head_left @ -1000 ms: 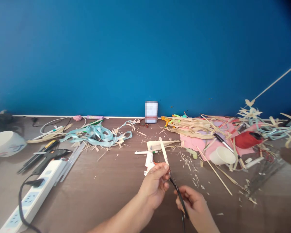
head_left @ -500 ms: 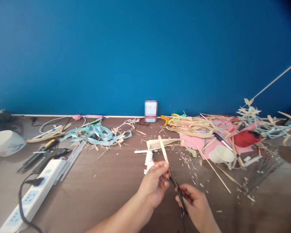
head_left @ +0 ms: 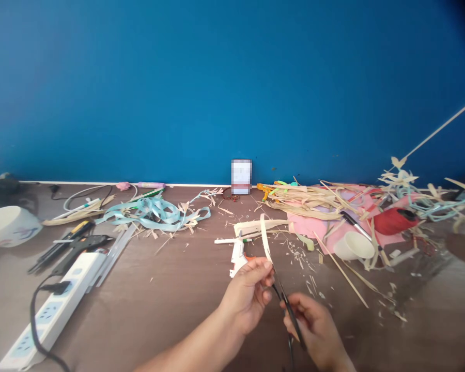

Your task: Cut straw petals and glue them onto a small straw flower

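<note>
A narrow, pale strip of dried husk (head_left: pixel 265 236) points upward from my left hand (head_left: pixel 250 292), pinched between its thumb and fingers. My right hand (head_left: pixel 312 323) is closed around black-handled scissors (head_left: pixel 293 316), seen nearly edge-on. Their thin metal blades reach up to the fingertips of my left hand, by the strip's lower end; whether they touch it I cannot tell. Just beyond my left hand lies a white glue gun (head_left: pixel 237 257) with an orange trigger, and its dark cord runs down behind the hands. Behind it rests a folded piece of husk (head_left: pixel 261 227).
On the left are a power strip (head_left: pixel 48 315), a black glue gun (head_left: pixel 77 251), clear glue sticks (head_left: pixel 114 258), blue ribbon (head_left: pixel 155 214) and a white bowl (head_left: pixel 10 227). To the right lie a husk pile (head_left: pixel 306 201), a paper cup (head_left: pixel 354 246) and red thread (head_left: pixel 393 221). A blue wall (head_left: pixel 217 93) rises behind.
The strip's upper end has shifted slightly right and now looks narrower and more curved. The scissors have moved slightly down and right with my right hand. My left hand stays nearly still.
</note>
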Available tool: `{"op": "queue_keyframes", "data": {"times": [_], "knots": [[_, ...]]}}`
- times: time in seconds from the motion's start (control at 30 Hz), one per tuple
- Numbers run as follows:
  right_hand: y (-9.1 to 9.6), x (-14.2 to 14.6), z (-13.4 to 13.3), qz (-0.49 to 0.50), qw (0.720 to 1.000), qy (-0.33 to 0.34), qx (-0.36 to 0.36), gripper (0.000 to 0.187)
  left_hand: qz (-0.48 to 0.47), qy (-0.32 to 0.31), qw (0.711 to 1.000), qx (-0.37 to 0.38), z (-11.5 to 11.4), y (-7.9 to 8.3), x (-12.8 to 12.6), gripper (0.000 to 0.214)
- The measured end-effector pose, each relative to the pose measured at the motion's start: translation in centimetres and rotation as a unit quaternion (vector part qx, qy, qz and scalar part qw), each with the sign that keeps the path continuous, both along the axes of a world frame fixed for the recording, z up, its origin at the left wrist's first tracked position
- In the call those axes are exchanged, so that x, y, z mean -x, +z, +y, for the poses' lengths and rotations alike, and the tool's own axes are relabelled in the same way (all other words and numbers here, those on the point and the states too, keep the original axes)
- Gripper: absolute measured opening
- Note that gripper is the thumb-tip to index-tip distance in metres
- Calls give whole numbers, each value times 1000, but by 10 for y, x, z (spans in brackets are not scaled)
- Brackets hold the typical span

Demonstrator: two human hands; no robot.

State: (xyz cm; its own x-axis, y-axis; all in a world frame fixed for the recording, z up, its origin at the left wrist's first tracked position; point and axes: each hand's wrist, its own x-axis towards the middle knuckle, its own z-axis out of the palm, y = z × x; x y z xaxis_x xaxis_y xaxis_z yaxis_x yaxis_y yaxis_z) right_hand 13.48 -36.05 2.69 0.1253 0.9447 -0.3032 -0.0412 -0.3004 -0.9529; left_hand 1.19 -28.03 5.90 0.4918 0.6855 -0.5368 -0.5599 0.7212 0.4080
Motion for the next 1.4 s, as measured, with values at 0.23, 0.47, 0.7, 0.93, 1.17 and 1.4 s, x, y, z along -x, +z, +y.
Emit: {"op": "queue_keyframes", "data": {"times": [0.23, 0.47, 0.7, 0.93, 1.17, 1.4], "knots": [[-1, 1, 0, -6, 1000, -7, 6, 19, 20, -5, 1000, 4, -2, -1, -2, 18], [0, 0, 1, -21, 1000, 0, 16, 20, 33, -9, 999, -21, -2, -1, -2, 17], [5, 3, 0, -39, 999, -26, 10, 19, 128, 19, 979, -159, 4, 6, 7, 13], [-1, 5, -2, -40, 999, -22, 7, 17, 159, 16, 971, -180, 12, 10, 9, 14], [-4, -2, -2, -96, 995, 5, -10, 18, 139, 3, 976, -165, 13, 8, 7, 17], [-1, 6, -2, -118, 991, -42, -40, 16, 96, 4, 983, -155, 11, 5, 8, 16]]}}
